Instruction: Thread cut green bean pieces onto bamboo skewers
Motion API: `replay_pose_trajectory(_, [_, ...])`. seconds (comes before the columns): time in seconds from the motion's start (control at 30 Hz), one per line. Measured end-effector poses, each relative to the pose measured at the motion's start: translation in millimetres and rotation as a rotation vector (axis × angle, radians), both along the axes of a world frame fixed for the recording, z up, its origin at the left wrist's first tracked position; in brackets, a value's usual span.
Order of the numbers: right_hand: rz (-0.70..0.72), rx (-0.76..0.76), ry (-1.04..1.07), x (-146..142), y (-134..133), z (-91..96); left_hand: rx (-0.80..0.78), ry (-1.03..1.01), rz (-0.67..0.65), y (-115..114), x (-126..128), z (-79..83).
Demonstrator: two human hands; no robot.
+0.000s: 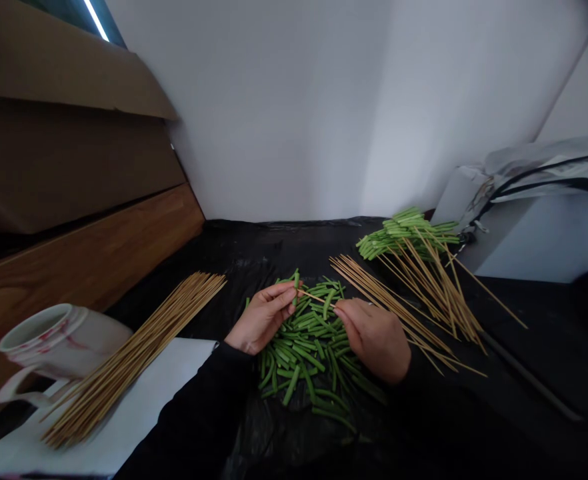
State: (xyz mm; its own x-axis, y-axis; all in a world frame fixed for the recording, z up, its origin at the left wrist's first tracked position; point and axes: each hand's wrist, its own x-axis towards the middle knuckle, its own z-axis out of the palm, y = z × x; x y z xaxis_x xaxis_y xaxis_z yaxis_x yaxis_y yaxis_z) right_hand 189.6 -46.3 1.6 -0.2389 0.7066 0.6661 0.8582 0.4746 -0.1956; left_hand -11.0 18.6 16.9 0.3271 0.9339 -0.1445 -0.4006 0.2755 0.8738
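Note:
My left hand [264, 315] pinches a short piece of green bean [297, 283] between thumb and fingers, holding it upright. A thin bamboo skewer [317, 297] is in the grip of my right hand [375, 337], its tip at the bean piece; whether it has gone through, I cannot tell. Another bean piece [329, 304] appears to sit along the skewer near my right fingers. Below both hands spreads a loose heap of cut green beans [304, 347]. To the right lie several skewers [374, 287] side by side.
Skewered green beans [407, 230] are stacked at the back right, their sticks pointing toward me. A bundle of skewers [139, 357] rests on white paper [139, 427] at left, beside a white mug [69, 340]. Black plastic sheeting [269, 243] covers the table; cables [539, 183] hang at right.

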Motion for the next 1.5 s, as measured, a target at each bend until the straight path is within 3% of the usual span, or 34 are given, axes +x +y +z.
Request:
replay_pose_trajectory(0.57, [-0.031, -0.003, -0.05, 1.5, -0.7, -3.6, 0.003, 0.027, 0.101, 1.2, 0.2, -0.8])
replay_pose_trajectory(1.5, [0.019, -0.021, 0.043, -3.8, -1.6, -7.2, -0.039, 0.064, 0.012, -4.7, 2.9, -2.2])
